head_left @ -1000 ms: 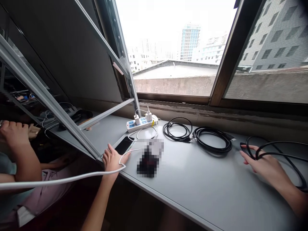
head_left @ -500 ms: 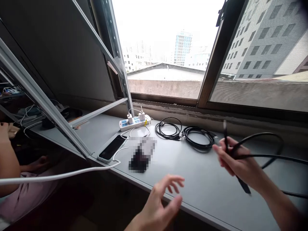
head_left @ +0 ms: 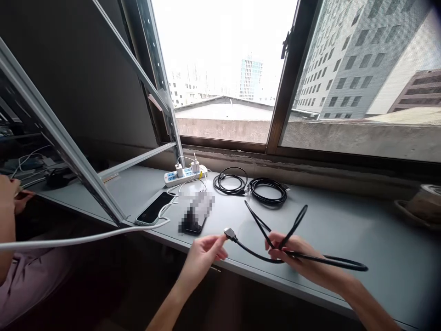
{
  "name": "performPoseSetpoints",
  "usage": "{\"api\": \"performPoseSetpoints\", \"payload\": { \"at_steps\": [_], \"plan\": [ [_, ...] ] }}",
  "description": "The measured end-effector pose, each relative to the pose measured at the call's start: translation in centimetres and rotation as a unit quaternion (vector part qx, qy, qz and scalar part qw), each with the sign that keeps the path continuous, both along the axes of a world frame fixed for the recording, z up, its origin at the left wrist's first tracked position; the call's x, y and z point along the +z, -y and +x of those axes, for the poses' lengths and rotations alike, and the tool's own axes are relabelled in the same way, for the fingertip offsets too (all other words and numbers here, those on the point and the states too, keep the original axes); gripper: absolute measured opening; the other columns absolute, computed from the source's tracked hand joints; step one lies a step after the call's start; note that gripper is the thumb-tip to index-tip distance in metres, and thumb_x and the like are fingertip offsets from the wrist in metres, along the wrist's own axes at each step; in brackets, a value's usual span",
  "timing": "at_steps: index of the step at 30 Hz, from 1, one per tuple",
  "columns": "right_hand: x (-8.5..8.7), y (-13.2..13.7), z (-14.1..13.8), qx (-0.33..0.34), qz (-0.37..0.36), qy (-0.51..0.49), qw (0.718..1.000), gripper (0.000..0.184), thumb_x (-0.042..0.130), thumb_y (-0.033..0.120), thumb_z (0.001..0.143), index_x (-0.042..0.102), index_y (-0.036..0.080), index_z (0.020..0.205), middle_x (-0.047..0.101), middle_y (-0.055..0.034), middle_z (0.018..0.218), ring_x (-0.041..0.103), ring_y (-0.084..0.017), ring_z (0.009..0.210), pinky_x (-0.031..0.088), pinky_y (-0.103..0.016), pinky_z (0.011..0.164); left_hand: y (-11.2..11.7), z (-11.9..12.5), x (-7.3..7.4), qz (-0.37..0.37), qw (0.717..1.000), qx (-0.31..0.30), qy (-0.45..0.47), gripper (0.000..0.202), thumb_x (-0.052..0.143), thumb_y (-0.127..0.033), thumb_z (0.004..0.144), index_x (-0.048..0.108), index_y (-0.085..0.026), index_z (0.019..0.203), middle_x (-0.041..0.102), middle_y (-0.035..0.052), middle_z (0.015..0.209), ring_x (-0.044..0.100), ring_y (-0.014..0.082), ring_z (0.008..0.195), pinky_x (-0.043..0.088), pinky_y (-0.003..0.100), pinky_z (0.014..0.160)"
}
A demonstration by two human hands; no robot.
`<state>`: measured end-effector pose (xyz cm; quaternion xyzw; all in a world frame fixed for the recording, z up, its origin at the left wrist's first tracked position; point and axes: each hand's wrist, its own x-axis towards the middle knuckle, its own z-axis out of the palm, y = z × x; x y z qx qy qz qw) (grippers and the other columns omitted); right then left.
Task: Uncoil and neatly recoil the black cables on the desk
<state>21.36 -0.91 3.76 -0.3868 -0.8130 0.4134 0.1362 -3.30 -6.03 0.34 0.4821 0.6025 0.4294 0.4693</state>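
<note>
My left hand (head_left: 206, 252) is closed, thumb and fingers pinching at the silver-tipped plug (head_left: 229, 233) of a black cable (head_left: 257, 254). The plug's exact kind is too small to tell. Loops of this same cable pass through my right hand (head_left: 289, 248), whose fingers are wrapped round them above the front of the desk. One loop sticks up from the grip, and another stretches to the right along the forearm. Behind my hands, two coiled black cables lie side by side: a thinner coil (head_left: 230, 185) and a thicker coil (head_left: 268, 192).
A white power strip (head_left: 186, 175) with chargers stands near the window. On the grey desk (head_left: 330, 225) lie a phone (head_left: 156, 208) and another, partly blurred phone (head_left: 196, 224). A white cord (head_left: 86, 242) crosses the left side, by a metal frame (head_left: 69, 142). Another person sits far left.
My left hand has risen and closed at the cable's plug. My right hand has moved left and down with the looped cable. The view has turned to the right.
</note>
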Motion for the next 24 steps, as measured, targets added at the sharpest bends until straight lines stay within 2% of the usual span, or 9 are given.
{"api": "performPoseSetpoints", "payload": {
  "at_steps": [2, 4, 6, 7, 9, 11, 13, 18, 24],
  "plan": [
    [-0.5, 0.1, 0.9, -0.028, -0.005, -0.024, 0.999, 0.03, 0.038, 0.048, 0.091, 0.052, 0.021, 0.088, 0.06, -0.0012, 0.08, 0.056, -0.014, 0.076, 0.041, -0.023, 0.069, 1.3, -3.6, -0.4, 0.07, 0.974, 0.118, -0.178, 0.042, 0.057, -0.056, 0.074, 0.069, -0.017, 0.081, 0.068, 0.008, 0.078, 0.064, 0.0235, 0.079, 0.048, 0.034, 0.075],
    [-0.9, 0.0, 1.5, -0.046, 0.007, -0.027, 0.999, 0.031, 0.038, 0.048, 0.09, 0.053, 0.021, 0.089, 0.062, -0.0024, 0.081, 0.058, -0.015, 0.076, 0.042, -0.024, 0.068, 1.7, -7.9, -1.2, 0.165, 0.877, 0.27, -0.362, 0.041, 0.055, -0.057, 0.073, 0.069, -0.018, 0.078, 0.068, 0.011, 0.086, 0.059, 0.0295, 0.095, 0.043, 0.04, 0.088],
    [-1.1, -0.2, 1.7, -0.054, 0.031, -0.034, 0.997, 0.031, 0.039, 0.047, 0.09, 0.055, 0.021, 0.088, 0.062, -0.0034, 0.081, 0.058, -0.015, 0.074, 0.043, -0.025, 0.065, 1.2, -12.0, -1.9, 0.178, 0.781, 0.34, -0.492, 0.048, 0.052, -0.054, 0.075, 0.066, -0.016, 0.1, 0.064, 0.0157, 0.107, 0.047, 0.0355, 0.116, 0.034, 0.049, 0.097],
    [-1.2, -0.3, 1.7, -0.057, 0.044, -0.041, 0.997, 0.031, 0.039, 0.047, 0.089, 0.055, 0.02, 0.087, 0.063, -0.0041, 0.082, 0.058, -0.016, 0.073, 0.044, -0.025, 0.064, 0.8, -13.7, -2.1, 0.16, 0.756, 0.355, -0.526, 0.059, 0.052, -0.054, 0.075, 0.058, -0.014, 0.117, 0.055, 0.0183, 0.124, 0.041, 0.0365, 0.122, 0.031, 0.051, 0.099],
    [-1.2, -0.7, 1.7, -0.066, 0.071, -0.052, 0.994, 0.032, 0.039, 0.046, 0.089, 0.058, 0.02, 0.088, 0.063, -0.0053, 0.082, 0.059, -0.017, 0.072, 0.046, -0.026, 0.064, -0.2, -16.2, -2.3, 0.091, 0.755, 0.35, -0.546, 0.079, 0.055, -0.055, 0.071, 0.041, -0.01, 0.134, 0.047, 0.0218, 0.132, 0.033, 0.037, 0.129, 0.027, 0.052, 0.102],
    [-1.4, -0.9, 1.9, -0.076, 0.095, -0.043, 0.992, 0.033, 0.039, 0.046, 0.088, 0.06, 0.02, 0.09, 0.064, -0.0055, 0.082, 0.061, -0.018, 0.072, 0.047, -0.026, 0.063, -1.0, -17.4, -2.3, 0.034, 0.776, 0.332, -0.536, 0.087, 0.057, -0.055, 0.069, 0.034, -0.006, 0.137, 0.046, 0.0235, 0.132, 0.033, 0.0369, 0.129, 0.026, 0.05, 0.104],
    [-1.8, -1.2, 2.2, -0.088, 0.118, -0.018, 0.989, 0.033, 0.038, 0.045, 0.088, 0.061, 0.021, 0.091, 0.066, -0.0047, 0.081, 0.062, -0.018, 0.073, 0.047, -0.025, 0.062, -1.4, -17.7, -2.4, 0.038, 0.784, 0.325, -0.527, 0.082, 0.056, -0.055, 0.068, 0.038, -0.007, 0.133, 0.047, 0.0215, 0.131, 0.037, 0.0357, 0.127, 0.028, 0.048, 0.103],
    [-4.0, -2.2, 2.9, -0.142, 0.167, 0.044, 0.975, 0.031, 0.036, 0.041, 0.09, 0.062, 0.026, 0.095, 0.068, -0.0029, 0.087, 0.065, -0.019, 0.076, 0.048, -0.025, 0.06, -1.8, -17.4, -2.8, 0.141, 0.756, 0.338, -0.543, 0.062, 0.046, -0.054, 0.072, 0.052, -0.014, 0.12, 0.055, 0.0144, 0.122, 0.045, 0.0312, 0.118, 0.032, 0.043, 0.101],
    [-7.2, -3.6, 2.5, -0.187, 0.262, 0.069, 0.944, 0.03, 0.034, 0.035, 0.092, 0.062, 0.024, 0.098, 0.067, -0.0053, 0.092, 0.066, -0.019, 0.074, 0.049, -0.025, 0.057, -3.7, -17.2, -2.0, -0.008, 0.774, 0.306, -0.555, 0.081, 0.048, -0.059, 0.066, 0.046, -0.007, 0.128, 0.047, 0.0206, 0.125, 0.039, 0.0375, 0.12, 0.03, 0.048, 0.1]
  ]
}}
